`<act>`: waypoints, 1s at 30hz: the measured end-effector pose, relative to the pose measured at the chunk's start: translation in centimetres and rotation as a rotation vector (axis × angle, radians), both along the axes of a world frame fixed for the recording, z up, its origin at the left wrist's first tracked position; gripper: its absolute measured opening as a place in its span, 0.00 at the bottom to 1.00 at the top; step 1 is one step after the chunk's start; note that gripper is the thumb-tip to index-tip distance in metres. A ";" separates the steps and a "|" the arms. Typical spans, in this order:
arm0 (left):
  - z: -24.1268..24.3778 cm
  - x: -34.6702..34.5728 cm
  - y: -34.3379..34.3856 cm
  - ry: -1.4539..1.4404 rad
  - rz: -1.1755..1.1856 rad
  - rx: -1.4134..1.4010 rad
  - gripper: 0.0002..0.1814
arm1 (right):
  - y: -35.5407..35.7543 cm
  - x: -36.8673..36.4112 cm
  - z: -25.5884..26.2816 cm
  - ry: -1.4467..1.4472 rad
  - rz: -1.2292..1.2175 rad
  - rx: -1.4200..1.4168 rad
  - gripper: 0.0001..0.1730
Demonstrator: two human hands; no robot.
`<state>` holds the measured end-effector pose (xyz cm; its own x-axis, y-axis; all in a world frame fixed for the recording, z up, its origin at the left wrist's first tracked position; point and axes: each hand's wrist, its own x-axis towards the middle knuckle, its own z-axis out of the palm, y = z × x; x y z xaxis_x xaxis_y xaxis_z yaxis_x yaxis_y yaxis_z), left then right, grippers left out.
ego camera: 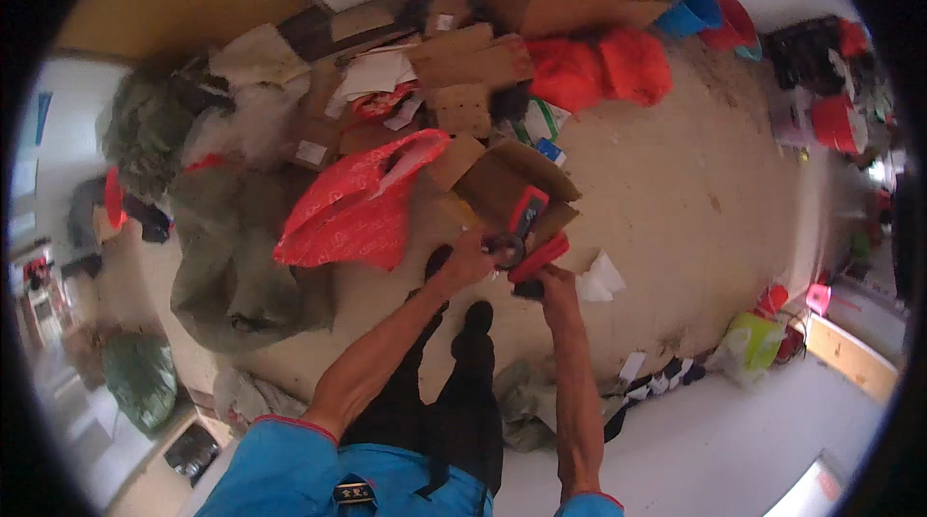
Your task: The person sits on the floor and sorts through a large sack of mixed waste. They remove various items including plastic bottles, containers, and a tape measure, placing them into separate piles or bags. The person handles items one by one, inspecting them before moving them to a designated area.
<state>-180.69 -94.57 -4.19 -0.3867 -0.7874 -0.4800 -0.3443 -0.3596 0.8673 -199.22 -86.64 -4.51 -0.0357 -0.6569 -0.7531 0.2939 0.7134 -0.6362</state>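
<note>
In the middle of the view, my left hand (469, 262) grips a dark round item (505, 250), too blurred to name. Close by on the right, my right hand (556, 284) is closed on a red and black box (537, 258). Another red and black box (529, 209) stands just beyond the hands, in front of an opened cardboard box (500, 180); whether it touches the dark item is unclear. A red printed bag (355, 213) lies left of the cardboard box. White paper (601, 278) is on the floor beside my right hand.
Flattened cardboard and papers (456, 57) are heaped beyond the box. Red bags (601, 72) lie at the heap's right, and large green sacks (232, 249) at its left. A white and green bag (753, 343) sits at lower right. My feet stand on the floor near the cardboard box.
</note>
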 end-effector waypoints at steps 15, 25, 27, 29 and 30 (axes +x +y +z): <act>4.7 16.3 24.4 0.592 0.810 0.345 0.16 | 9.7 12.2 5.4 -0.226 0.493 0.070 0.17; 5.6 29.6 45.2 0.702 1.306 0.273 0.19 | 19.7 29.9 8.8 -0.138 1.213 0.008 0.17; 6.5 33.9 49.4 0.845 1.393 0.234 0.19 | 22.3 35.1 8.3 -0.053 1.323 0.025 0.16; 6.7 38.6 53.9 0.940 1.472 0.144 0.20 | 24.6 40.7 4.9 -0.001 1.429 0.037 0.16; 6.9 40.3 56.9 0.929 1.566 0.141 0.19 | 26.6 43.6 5.7 -0.019 1.491 0.075 0.15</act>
<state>-140.38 -37.63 2.67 0.4332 -0.6227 -0.6516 0.8639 0.0807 0.4972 -155.57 -60.04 1.22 0.6265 -0.0402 -0.7784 -0.7085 0.3869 -0.5902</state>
